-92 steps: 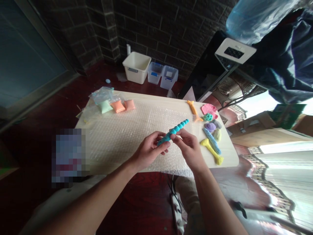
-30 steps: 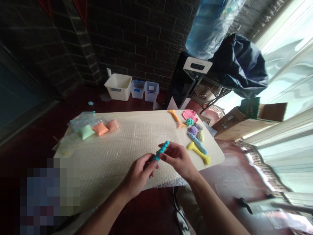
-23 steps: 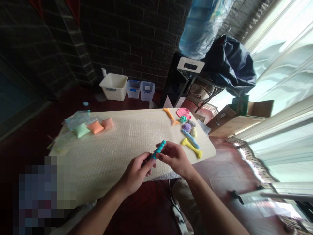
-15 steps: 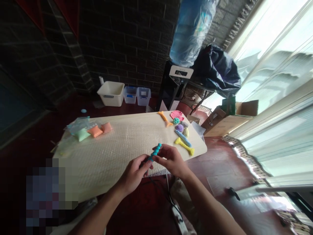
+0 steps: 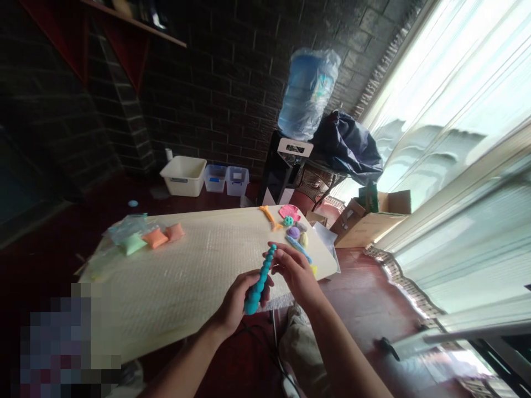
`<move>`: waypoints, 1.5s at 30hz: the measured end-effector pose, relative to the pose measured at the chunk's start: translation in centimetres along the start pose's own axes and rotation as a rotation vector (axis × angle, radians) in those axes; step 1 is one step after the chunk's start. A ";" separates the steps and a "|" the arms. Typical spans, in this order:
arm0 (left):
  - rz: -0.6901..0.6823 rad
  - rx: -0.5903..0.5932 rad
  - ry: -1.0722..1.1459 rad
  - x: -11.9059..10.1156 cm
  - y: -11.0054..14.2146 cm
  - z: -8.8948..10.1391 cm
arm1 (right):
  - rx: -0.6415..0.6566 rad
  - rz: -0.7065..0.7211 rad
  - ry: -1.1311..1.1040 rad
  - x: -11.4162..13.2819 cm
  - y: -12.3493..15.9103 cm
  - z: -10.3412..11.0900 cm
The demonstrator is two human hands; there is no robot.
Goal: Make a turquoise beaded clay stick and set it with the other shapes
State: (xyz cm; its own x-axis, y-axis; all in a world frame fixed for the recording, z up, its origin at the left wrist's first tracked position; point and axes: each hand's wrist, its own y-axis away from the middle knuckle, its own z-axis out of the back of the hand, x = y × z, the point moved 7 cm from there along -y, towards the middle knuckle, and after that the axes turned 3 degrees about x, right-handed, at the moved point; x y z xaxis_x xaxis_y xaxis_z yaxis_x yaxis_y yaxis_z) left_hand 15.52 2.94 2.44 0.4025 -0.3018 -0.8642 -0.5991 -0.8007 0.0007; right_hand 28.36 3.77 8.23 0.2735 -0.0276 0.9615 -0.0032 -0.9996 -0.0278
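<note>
I hold a teal clay roll (image 5: 259,282), pinched into a row of beads, above the near edge of the table (image 5: 124,326). My left hand (image 5: 236,298) is closed round its thick lower end. My right hand (image 5: 292,271) pinches the thin upper part between thumb and fingers. The roll stands almost upright, tip pointing away from me. Bubble wrap (image 5: 186,271) covers the table under my hands.
Several coloured clay shapes (image 5: 290,226) lie at the table's far right corner. Green and orange clay packets (image 5: 151,239) sit at the far left. White and clear bins (image 5: 185,176) stand on the floor by the brick wall, beside a water dispenser (image 5: 290,166). Cardboard boxes (image 5: 369,215) stand at the right.
The view has tilted up and swung right. The clay roll has turned more upright, and more of its thick end shows below my left hand's fingers. Both hands keep hold of it.
</note>
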 end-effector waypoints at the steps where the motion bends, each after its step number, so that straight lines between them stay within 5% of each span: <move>1: 0.013 0.002 0.025 0.3 -0.1 0.0 | -0.015 0.003 -0.031 -0.2 -0.2 0.0; 9: 0.077 0.033 0.055 1.7 -0.8 0.1 | -0.066 0.052 -0.085 -1.9 -1.0 1.0; 17: 0.004 0.020 -0.155 0.4 -2.2 -1.0 | -0.086 0.070 -0.033 -0.9 -1.5 3.1; 45: -0.038 -0.078 -0.233 -1.0 -1.4 1.2 | 0.005 0.014 -0.180 -2.0 -3.6 -0.5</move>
State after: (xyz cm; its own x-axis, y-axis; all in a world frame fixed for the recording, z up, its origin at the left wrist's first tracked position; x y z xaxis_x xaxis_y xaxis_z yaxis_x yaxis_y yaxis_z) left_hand 15.17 5.01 2.69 0.2479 -0.1510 -0.9569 -0.5281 -0.8492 -0.0028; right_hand 27.35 7.42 6.56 0.4415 -0.0394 0.8964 -0.0030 -0.9991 -0.0424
